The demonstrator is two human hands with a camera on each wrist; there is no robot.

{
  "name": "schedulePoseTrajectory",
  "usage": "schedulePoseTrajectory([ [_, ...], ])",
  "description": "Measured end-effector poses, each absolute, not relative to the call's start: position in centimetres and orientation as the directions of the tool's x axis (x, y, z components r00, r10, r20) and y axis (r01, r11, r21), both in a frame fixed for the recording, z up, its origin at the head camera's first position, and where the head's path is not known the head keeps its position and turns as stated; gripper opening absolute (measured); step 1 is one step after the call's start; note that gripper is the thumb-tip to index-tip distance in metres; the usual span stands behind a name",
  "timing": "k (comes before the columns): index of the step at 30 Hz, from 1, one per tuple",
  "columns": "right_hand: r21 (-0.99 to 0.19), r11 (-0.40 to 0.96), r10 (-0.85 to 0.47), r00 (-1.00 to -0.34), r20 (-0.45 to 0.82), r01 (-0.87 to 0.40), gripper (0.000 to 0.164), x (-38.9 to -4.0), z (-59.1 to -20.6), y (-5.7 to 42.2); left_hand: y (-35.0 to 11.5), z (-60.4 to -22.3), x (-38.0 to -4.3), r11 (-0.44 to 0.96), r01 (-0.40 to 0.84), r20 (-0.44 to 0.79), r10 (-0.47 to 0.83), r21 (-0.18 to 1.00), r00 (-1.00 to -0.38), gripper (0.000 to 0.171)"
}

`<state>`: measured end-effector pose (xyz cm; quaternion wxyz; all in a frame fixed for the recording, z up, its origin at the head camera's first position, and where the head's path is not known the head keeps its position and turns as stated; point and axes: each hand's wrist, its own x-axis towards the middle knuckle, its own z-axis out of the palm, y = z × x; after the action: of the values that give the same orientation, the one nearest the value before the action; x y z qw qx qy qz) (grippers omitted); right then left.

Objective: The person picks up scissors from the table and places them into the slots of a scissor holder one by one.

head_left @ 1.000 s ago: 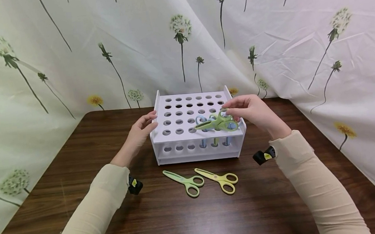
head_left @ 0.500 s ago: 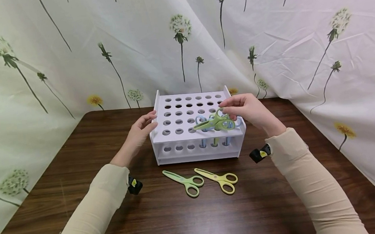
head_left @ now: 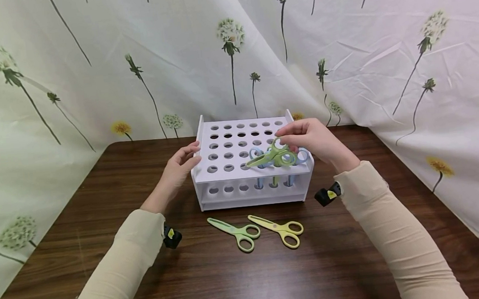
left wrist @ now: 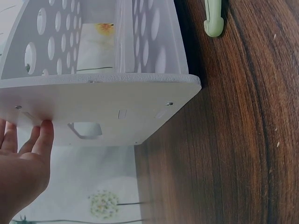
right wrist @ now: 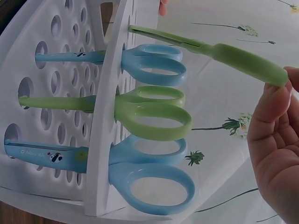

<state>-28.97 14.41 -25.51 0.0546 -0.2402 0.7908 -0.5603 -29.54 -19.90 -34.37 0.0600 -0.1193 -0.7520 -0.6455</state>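
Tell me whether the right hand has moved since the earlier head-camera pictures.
Yes. Against the white rack in the head view, the right hand has shifted slightly left, with the green scissors in its grip.

Head view: bright, even, diffuse light, source out of frame. Backdrop (head_left: 95,19) tinged green toward 9 o'clock, pinkish toward 2 o'clock, creases shiny there. Desk (head_left: 272,284) carries pale, hazy glare at 6 o'clock. Wide lens stretches outer edges.

Left wrist view: dimmer, greyer. Near panel of rack (left wrist: 98,105) shaded; black shadow along its foot toward 1 o'clock. Wood grain readable at 3 o'clock.

Right wrist view: muted, low contrast. Rack edges bowed by lens; small print on lower blue scissors (right wrist: 70,161) fairly crisp at 8 o'clock.
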Motion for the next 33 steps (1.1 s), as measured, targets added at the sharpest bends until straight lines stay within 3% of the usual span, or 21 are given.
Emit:
schedulePoseTrajectory([
  [26, -0.919, 0.251, -0.440, -0.881, 0.173, -0.305, 0.023, -29.5, -24.5, 12.9, -19.9, -34.3, -29.5, 0.157, 0.256, 0.243, 0.094, 0.954, -0.965, 0.035],
  [33, -0.921, 0.256, -0.451, -0.879, 0.156, -0.294, 0.029, -29.5, -24.7, 12.9, -19.9, -34.2, -29.3, 0.152, 0.256, 0.242, 0.101, 0.955, -0.965, 0.035],
])
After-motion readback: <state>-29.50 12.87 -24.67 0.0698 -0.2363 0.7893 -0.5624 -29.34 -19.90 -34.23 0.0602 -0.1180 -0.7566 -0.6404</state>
